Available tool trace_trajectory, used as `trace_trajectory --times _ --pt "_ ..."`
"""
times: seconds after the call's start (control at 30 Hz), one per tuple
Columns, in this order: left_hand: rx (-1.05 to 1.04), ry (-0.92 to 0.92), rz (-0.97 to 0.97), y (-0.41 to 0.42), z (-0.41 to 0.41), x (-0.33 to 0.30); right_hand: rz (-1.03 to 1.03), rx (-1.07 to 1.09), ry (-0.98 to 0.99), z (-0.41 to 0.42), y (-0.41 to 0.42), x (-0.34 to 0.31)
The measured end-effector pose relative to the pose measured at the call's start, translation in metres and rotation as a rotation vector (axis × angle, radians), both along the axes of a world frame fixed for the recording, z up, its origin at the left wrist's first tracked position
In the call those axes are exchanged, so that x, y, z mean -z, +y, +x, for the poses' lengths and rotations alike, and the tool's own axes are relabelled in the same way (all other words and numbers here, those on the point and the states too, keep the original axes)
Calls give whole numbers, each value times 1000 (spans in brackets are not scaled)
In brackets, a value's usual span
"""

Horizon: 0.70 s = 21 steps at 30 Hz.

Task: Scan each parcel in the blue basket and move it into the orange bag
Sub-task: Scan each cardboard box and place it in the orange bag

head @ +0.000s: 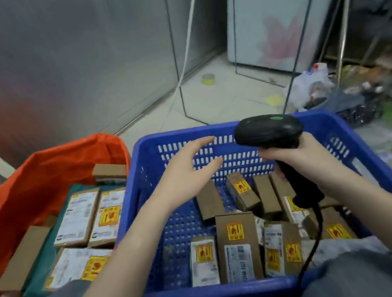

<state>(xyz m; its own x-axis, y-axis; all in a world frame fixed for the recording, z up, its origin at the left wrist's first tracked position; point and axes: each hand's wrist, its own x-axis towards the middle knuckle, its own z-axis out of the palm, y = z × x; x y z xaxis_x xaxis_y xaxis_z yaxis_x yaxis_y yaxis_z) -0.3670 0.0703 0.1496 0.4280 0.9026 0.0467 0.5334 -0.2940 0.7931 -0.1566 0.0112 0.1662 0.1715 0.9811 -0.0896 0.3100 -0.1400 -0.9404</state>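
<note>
Nearest the camera, small brown cardboard parcels point(237, 245) with yellow-and-red stickers and white labels lie jumbled in the blue perforated plastic basket point(241, 291), crowded toward its near edge and right side; the floor of its left part is bare. Several lie flat with their long axes running from near edge to far, while others behind them stand tilted against one another.

Both hands hang above these parcels, touching none. The right hand point(301, 156) grips the handle of a black handheld barcode scanner point(269, 131), fingers curled round it; the scanner's head is uppermost and juts toward the left, and its handle slopes down toward the near right corner (a black cable trails from the butt over the near rim). The left hand point(188, 170) is held spread and empty over the basket's middle, fingers extended toward the far wall, just beside the scanner head.

To the left, touching the basket's side, the orange fabric bag point(37, 176) stands open, holding more labelled parcels lying flat.
</note>
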Motion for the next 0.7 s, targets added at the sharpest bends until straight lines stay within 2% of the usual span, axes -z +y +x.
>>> trace_trajectory --times 0.4,0.7 --pt "109 299 -230 41 71 136 -189 72 52 65 8 114" --pt "143 423 -397 50 77 228 -286 33 -43 80 30 178"
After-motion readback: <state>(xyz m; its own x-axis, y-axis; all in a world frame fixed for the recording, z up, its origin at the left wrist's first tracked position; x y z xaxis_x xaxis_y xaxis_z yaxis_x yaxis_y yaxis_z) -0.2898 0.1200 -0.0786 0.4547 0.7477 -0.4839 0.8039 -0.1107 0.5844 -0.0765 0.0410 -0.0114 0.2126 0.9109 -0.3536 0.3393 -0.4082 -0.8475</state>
